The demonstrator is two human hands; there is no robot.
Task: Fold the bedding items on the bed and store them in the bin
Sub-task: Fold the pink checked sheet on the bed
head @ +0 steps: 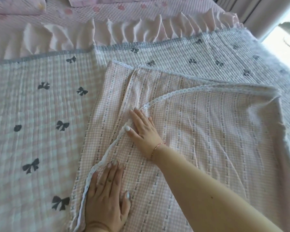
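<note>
A pink gingham sheet (199, 139) with white lace trim lies spread across the bed, one side folded over so the lace edge (174, 93) curves across it. My left hand (107, 196) lies flat on the folded layer near the lower lace edge, fingers straight. My right hand (143, 128) presses flat on the same layer farther up, fingertips by the lace edge. Under the sheet is a quilted blanket (32, 114) printed with dark bows. No bin is in view.
A pink ruffled bed cover (107, 30) runs along the far side, with pillows (15, 5) at the top left. Bright light and a wall or curtain (258, 14) sit at the top right past the bed's edge.
</note>
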